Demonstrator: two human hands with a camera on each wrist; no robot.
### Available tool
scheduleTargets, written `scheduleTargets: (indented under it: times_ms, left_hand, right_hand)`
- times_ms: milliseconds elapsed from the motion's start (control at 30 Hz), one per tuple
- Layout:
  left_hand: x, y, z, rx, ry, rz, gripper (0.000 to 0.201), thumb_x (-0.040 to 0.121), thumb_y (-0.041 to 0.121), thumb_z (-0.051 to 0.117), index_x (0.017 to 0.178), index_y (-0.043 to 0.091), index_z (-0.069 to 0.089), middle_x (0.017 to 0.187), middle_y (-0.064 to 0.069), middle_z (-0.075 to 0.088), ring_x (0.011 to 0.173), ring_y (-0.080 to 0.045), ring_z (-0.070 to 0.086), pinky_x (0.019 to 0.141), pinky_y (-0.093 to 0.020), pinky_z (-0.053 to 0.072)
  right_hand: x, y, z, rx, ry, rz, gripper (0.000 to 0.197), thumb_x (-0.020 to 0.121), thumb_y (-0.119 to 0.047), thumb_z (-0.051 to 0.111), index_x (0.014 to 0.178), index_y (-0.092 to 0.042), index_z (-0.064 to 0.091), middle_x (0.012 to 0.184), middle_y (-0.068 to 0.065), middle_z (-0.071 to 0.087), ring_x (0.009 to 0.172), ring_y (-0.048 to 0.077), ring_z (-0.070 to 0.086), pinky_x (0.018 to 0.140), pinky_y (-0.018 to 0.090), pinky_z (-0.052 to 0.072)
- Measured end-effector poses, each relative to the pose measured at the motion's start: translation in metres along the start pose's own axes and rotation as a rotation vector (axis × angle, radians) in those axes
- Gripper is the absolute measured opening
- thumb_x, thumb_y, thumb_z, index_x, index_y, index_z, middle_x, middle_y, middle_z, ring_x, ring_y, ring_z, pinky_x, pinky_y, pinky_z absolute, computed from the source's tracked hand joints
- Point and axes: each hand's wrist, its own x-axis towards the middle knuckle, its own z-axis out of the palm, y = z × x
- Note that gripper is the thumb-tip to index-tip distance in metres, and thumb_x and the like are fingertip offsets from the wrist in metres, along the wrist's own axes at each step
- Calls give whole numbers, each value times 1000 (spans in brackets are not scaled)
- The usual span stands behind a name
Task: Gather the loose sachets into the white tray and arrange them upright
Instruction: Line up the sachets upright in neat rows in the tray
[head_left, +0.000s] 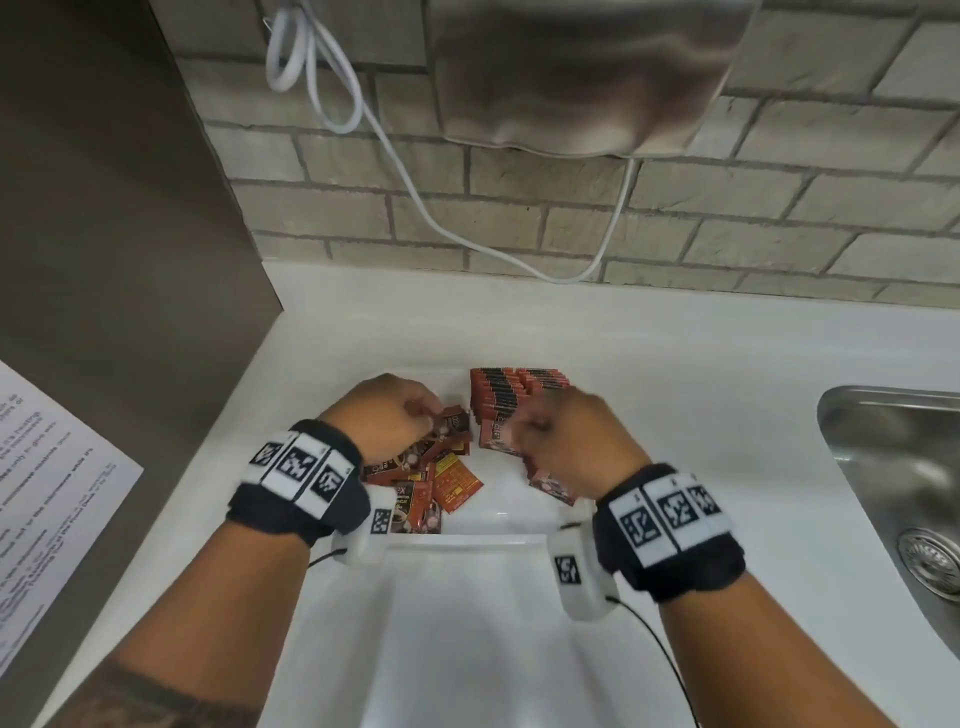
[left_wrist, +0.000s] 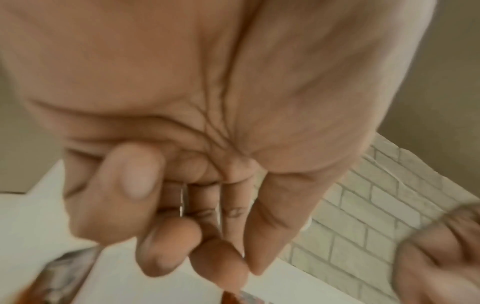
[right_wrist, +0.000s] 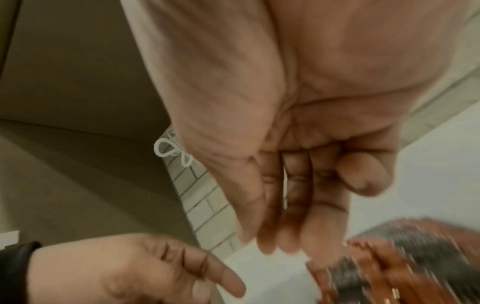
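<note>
A white tray (head_left: 467, 540) sits on the white counter. Along its back right stands a row of red-and-black sachets (head_left: 514, 395), upright; the same row is a blur in the right wrist view (right_wrist: 389, 267). Several loose sachets (head_left: 431, 483) lie in a heap at the tray's left. My left hand (head_left: 428, 413) hovers over that heap and pinches one sachet (head_left: 453, 422) between thumb and fingers; the sachet's thin edge (left_wrist: 183, 199) shows in the left wrist view. My right hand (head_left: 522, 428) is blurred, its straight fingers (right_wrist: 293, 216) close to a leaning sachet (head_left: 493, 439) at the row's front.
A steel sink (head_left: 893, 467) is set into the counter at the right. A printed sheet (head_left: 52, 493) lies on the grey surface to the left. A white cable (head_left: 415, 197) hangs down the brick wall behind the tray. One more sachet (head_left: 553, 486) lies under my right wrist.
</note>
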Motion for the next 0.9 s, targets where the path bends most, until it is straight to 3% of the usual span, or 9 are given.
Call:
scheduleTargets:
  times_ms: [100, 167, 267, 367, 467, 533, 667, 733, 900]
  left_hand:
    - [-13, -21, 11, -19, 85, -53, 28, 98, 17, 54, 122, 26, 64, 113, 4, 64, 96, -11, 58, 82, -23, 44]
    - [-12, -32, 21, -16, 117, -59, 30, 95, 12, 54, 119, 25, 66, 112, 2, 65, 97, -14, 60, 83, -23, 47]
    - [-3, -44, 28, 33, 153, -36, 30, 92, 12, 60, 116, 27, 67, 119, 1, 60, 109, -18, 58, 96, -30, 49]
    - [5, -48, 26, 128, 148, -33, 33, 90, 16, 61, 119, 32, 64, 129, 3, 51, 124, -24, 45, 103, -40, 45]
    - [9, -45, 21, 225, 190, -34, 40, 91, 18, 59, 128, 31, 58, 140, 5, 45, 130, -26, 33, 106, -42, 36]
    - [8, -44, 19, 227, 247, -46, 40, 89, 16, 58, 127, 32, 58, 141, 7, 43, 128, -26, 31, 103, -39, 33]
    - [5, -51, 22, 168, 330, -68, 46, 82, 7, 60, 121, 32, 58, 141, 6, 38, 125, -26, 29, 98, -36, 31]
    - [6, -55, 24, 130, 334, -81, 48, 81, 5, 61, 121, 31, 57, 143, 4, 33, 125, -26, 29, 99, -36, 32]
    - [7, -66, 23, 0, 289, -68, 47, 84, 5, 63, 128, 22, 56, 144, -4, 34, 126, -28, 44, 107, -38, 41]
  right_hand:
    - [1, 3, 38, -27, -192, 89, 19, 97, -34, 60, 97, -24, 76, 107, -7, 72, 85, 4, 65, 72, 16, 49]
    - [13, 2, 59, -98, -255, 141, 23, 96, -36, 59, 99, -20, 75, 105, -1, 72, 87, 11, 67, 78, 25, 55]
    - [28, -5, 72, -198, -285, 137, 33, 98, -35, 53, 116, -12, 68, 118, 5, 67, 101, 18, 65, 80, 24, 50]
    - [41, -16, 79, -241, -261, 126, 42, 99, -34, 52, 130, -6, 59, 129, 9, 61, 116, 25, 60, 85, 27, 46]
    - [57, -26, 90, -198, -169, 118, 35, 96, -31, 56, 119, -6, 61, 115, 10, 65, 104, 27, 63, 77, 29, 49]
    - [67, -31, 97, -151, -127, 119, 34, 93, -31, 58, 114, -3, 61, 108, 11, 66, 100, 30, 64, 78, 33, 54]
    - [78, -38, 105, -140, -117, 218, 52, 92, -33, 63, 129, -1, 47, 119, 13, 63, 107, 30, 63, 77, 32, 52]
    - [83, -39, 108, -152, -121, 250, 52, 91, -32, 65, 129, -2, 46, 118, 13, 63, 105, 29, 64, 73, 32, 50]
    - [100, -40, 115, -78, -93, 267, 38, 88, -29, 63, 114, -1, 59, 100, 9, 67, 82, 25, 62, 55, 26, 44]
